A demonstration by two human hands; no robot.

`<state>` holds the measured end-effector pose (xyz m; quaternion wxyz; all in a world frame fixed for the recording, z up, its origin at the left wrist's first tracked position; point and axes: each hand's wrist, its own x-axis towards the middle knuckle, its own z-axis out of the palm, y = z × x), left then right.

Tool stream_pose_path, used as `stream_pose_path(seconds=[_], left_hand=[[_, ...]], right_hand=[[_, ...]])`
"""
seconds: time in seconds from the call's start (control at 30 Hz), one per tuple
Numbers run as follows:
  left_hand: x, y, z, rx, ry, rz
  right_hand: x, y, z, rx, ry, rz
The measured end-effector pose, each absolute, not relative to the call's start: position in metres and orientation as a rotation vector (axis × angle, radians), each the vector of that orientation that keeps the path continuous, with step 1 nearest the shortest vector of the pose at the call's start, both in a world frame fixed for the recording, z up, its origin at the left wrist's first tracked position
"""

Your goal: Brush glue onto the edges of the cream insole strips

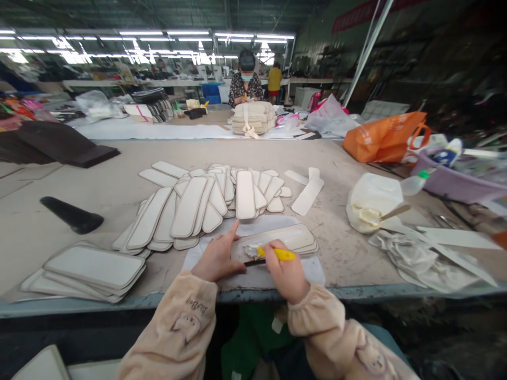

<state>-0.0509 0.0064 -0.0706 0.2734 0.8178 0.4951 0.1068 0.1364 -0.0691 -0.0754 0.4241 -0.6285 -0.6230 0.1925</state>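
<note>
My right hand [288, 273] grips a brush by its yellow handle [282, 254], its whitish bristles lowered onto the end of a long pale panel. That panel tops a small stack of rounded panels [297, 235] on a white sheet [312, 268]. At the stack's left end rests my left hand [217, 256], thumb and forefinger spread apart; its other fingers are partly hidden. A dark strip [255, 260] shows along the near edge between the hands. Just beyond lies a heap of similar cream panels with darker edges [189, 207].
Another panel stack [93, 265] sits near the left front edge, below a black cone-shaped object [72, 215]. To the right are a cut white jug [374, 198] with a spatula, crumpled plastic [420, 258], an orange bag [384, 138] and a purple basin [461, 179]. A co-worker [245, 87] sits opposite.
</note>
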Motion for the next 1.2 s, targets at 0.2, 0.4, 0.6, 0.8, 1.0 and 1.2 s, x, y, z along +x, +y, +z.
stream_pose_path(seconds=[0.2,0.4,0.6,0.8,1.0,1.2], left_hand=[[-0.049,0.006,-0.067,2.174,1.341,0.262],[-0.049,0.006,-0.065,2.167,1.335,0.261],[-0.051,0.007,-0.071,2.194,1.307,0.273],[-0.051,0.009,-0.071,2.224,1.334,0.224],[-0.049,0.009,-0.066,2.238,1.354,0.183],[-0.047,0.01,-0.064,2.246,1.379,0.157]], right_hand=[[0.221,-0.063,-0.068,-1.938,-1.321,0.185],[0.195,-0.062,-0.068,-1.788,-1.261,0.45],[0.126,-0.054,-0.083,-1.493,-1.268,0.842],[0.143,-0.049,-0.078,-1.538,-1.273,0.855],[0.231,-0.052,-0.06,-1.931,-1.191,0.454],[0.257,-0.057,-0.063,-2.056,-1.202,0.136]])
